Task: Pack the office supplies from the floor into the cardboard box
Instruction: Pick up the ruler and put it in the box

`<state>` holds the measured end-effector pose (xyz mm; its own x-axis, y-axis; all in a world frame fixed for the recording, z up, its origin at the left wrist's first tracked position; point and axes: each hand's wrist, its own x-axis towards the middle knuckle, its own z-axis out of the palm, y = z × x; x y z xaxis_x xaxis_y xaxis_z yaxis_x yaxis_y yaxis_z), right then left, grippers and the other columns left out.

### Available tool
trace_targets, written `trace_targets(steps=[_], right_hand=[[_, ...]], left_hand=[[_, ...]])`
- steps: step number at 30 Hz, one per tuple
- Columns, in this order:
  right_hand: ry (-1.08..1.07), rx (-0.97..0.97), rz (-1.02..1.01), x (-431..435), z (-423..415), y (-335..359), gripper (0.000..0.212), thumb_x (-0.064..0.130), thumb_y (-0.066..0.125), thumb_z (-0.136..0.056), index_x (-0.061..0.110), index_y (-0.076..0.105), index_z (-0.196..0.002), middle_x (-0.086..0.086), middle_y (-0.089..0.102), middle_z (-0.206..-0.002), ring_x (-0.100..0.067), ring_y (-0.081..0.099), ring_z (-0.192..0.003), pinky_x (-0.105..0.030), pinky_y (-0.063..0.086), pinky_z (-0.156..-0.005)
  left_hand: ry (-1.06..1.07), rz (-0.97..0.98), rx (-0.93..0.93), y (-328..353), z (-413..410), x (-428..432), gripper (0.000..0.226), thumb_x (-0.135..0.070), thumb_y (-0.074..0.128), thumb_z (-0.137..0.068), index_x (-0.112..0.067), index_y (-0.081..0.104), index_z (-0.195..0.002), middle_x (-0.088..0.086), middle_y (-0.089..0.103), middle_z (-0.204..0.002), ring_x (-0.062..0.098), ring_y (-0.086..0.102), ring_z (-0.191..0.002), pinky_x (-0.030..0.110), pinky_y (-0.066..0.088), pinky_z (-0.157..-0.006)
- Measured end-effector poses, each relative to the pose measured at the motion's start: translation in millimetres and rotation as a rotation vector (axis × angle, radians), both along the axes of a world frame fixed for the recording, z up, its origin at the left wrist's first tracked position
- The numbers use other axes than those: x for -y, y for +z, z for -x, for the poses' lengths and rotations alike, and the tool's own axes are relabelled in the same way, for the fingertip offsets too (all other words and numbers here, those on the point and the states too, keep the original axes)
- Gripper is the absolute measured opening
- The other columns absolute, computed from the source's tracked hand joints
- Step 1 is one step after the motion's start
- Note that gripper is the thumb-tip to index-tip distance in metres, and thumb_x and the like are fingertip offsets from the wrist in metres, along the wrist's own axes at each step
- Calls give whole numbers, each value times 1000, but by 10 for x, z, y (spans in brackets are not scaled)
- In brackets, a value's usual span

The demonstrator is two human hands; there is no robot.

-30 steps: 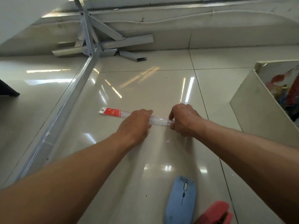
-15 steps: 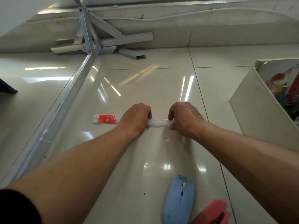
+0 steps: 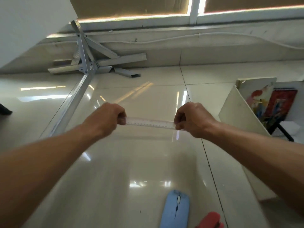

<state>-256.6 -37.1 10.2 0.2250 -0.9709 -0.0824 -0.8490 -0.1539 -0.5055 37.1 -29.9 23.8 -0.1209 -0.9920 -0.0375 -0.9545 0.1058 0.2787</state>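
A clear plastic ruler (image 3: 150, 122) hangs level above the tiled floor, held at both ends. My left hand (image 3: 108, 117) pinches its left end and hides the red part of it. My right hand (image 3: 192, 120) pinches its right end. The white cardboard box (image 3: 236, 111) stands open at the right, with colourful books or folders upright inside it. A light blue computer mouse (image 3: 175, 209) lies on the floor near the bottom edge, and a red stapler (image 3: 209, 220) lies beside it to the right, partly cut off.
A grey metal desk frame (image 3: 85, 63) stands at the back left, with one leg rail (image 3: 69, 107) running along the floor towards me. The wall base with a white cable runs across the back. A dark object (image 3: 5, 110) sits at the far left edge.
Both hands have lifted the ruler off the floor and now hold it up by its ends. My head has tilted up, so more of the wall and box shows.
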Motion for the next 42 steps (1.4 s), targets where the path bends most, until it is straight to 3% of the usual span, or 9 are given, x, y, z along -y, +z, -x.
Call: trace_targets(steps=[3, 7, 10, 13, 16, 23, 28, 35, 42], right_hand=[[-8, 51, 81, 188, 185, 421, 14, 11, 90, -76, 18, 80, -84, 6, 72, -79, -3, 67, -68, -13, 48, -57], [-33, 50, 226, 391, 525, 994, 14, 19, 89, -77, 21, 78, -85, 7, 74, -78, 0, 67, -63, -10, 50, -50], [-99, 69, 305, 494, 895, 1330, 13, 18, 86, -80, 18, 77, -90, 0, 75, -83, -11, 72, -69, -25, 60, -61], [-182, 100, 348, 502, 1361, 1562, 10, 13, 84, -82, 17, 79, -89, 2, 76, -80, -8, 73, -65, -26, 63, -62], [-301, 155, 319, 419, 1842, 1569, 16, 4, 81, -85, 20, 79, -84, 5, 76, -78, -5, 73, -64, -16, 58, -55], [-487, 67, 177, 97, 2570, 932, 13, 6, 84, -83, 18, 81, -84, 0, 79, -80, -7, 73, -67, -20, 58, -62], [-539, -113, 131, -1, 2745, 557, 11, 4, 82, -85, 15, 84, -88, 0, 74, -94, -8, 68, -78, -17, 55, -69], [-658, -128, 192, 74, 2682, 366, 19, -6, 64, -93, 2, 78, -102, -18, 57, -147, -26, 69, -114, -33, 59, -92], [-744, -117, 170, 169, 2601, 279, 27, -4, 45, -100, 5, 71, -101, -13, 71, -101, -25, 67, -84, -32, 56, -73]], left_hand=[[-82, 94, 24, 573, 67, 275, 16, -2, 80, -84, -16, 80, -89, -7, 69, -78, -2, 59, -69, 13, 40, -64], [-165, 198, 93, 1372, 319, 616, 13, -9, 79, -87, -18, 77, -96, -1, 72, -89, 15, 65, -82, 29, 46, -79], [-216, 317, 124, 1840, 598, 817, 17, -7, 80, -86, -18, 78, -100, 4, 74, -90, 18, 63, -82, 31, 47, -78], [-290, 402, 119, 2071, 966, 963, 27, -1, 75, -89, -21, 76, -107, -10, 68, -83, 1, 53, -70, 22, 39, -64], [-372, 440, 86, 2137, 1419, 1041, 31, -3, 74, -91, -26, 75, -111, -10, 65, -90, 0, 53, -72, 16, 34, -61], [-516, 465, -161, 1936, 2415, 919, 21, -34, 82, -83, -30, 79, -104, -23, 64, -74, -8, 61, -74, 17, 38, -66], [-459, 358, -301, 1610, 2884, 879, 18, -17, 82, -86, -27, 82, -101, -16, 70, -77, 1, 69, -75, 5, 42, -57], [-411, 374, -331, 1485, 3056, 948, 20, -15, 86, -81, -21, 82, -100, -2, 74, -92, 10, 68, -87, 7, 41, -54], [-350, 292, -303, 1335, 2977, 959, 18, -14, 84, -82, -18, 81, -99, -1, 75, -89, 2, 68, -73, 8, 43, -55]])
